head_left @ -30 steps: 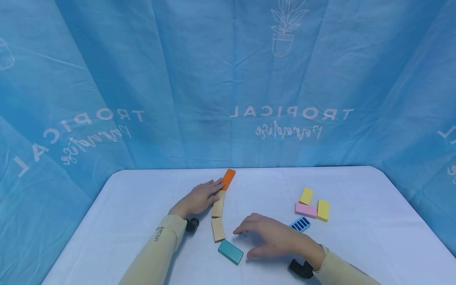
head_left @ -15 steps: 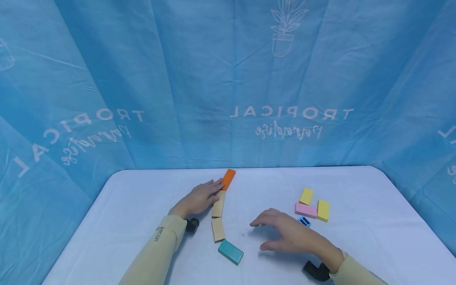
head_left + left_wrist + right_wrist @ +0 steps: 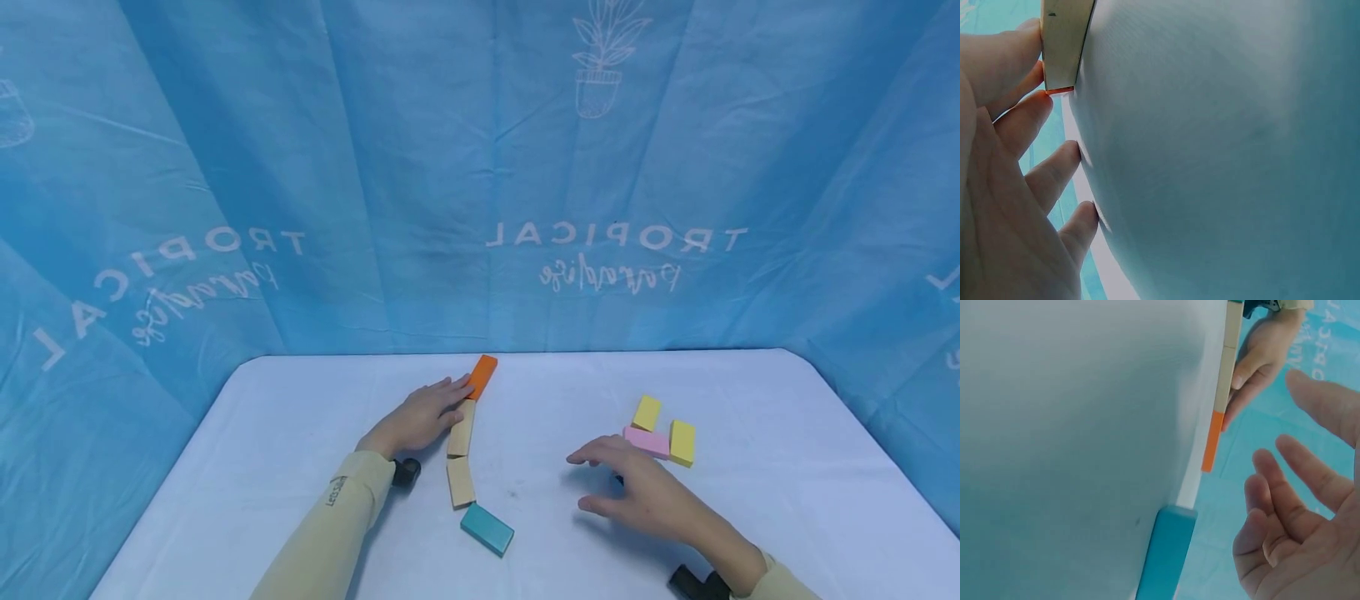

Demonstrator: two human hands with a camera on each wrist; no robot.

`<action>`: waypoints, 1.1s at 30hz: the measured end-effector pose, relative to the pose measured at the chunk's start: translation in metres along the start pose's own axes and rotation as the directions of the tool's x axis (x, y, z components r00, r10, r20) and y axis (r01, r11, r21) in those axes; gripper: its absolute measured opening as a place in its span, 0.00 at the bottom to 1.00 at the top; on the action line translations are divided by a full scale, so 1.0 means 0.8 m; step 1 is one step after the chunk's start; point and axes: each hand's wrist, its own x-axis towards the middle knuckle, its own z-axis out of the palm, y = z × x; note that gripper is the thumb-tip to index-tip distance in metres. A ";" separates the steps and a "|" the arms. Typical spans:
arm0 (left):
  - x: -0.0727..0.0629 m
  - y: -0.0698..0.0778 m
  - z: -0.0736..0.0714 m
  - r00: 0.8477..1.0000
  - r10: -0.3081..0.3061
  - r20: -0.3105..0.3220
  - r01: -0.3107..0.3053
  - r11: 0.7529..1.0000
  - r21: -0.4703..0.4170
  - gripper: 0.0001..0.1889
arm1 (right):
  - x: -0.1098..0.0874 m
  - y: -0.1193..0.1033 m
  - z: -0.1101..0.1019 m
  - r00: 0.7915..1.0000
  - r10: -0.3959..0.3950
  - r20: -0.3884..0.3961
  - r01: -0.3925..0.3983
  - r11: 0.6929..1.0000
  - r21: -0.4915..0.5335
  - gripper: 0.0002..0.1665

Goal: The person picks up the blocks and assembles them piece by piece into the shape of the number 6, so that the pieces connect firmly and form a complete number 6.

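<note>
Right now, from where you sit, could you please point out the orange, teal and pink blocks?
Orange block [image 3: 485, 374], head view: middle of its uncovered upper face.
Teal block [image 3: 487, 528], head view: middle of its upper face.
Pink block [image 3: 649, 442], head view: middle of its visible upper face.

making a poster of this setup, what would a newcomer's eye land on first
Likely the bent row of blocks near the middle of the table, which the left grip touches: orange block at the far end, two wooden blocks, teal block nearest. Next, the pink block and two yellow blocks clustered on the right. Behind the table, the blue curtain with mirrored white lettering fills the head view's upper half.
</note>
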 end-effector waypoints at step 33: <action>0.000 0.003 -0.001 1.000 -0.031 0.008 0.031 1.000 0.006 0.27 | -0.039 0.017 -0.012 0.911 0.347 -0.225 -0.377 0.920 -0.106 0.39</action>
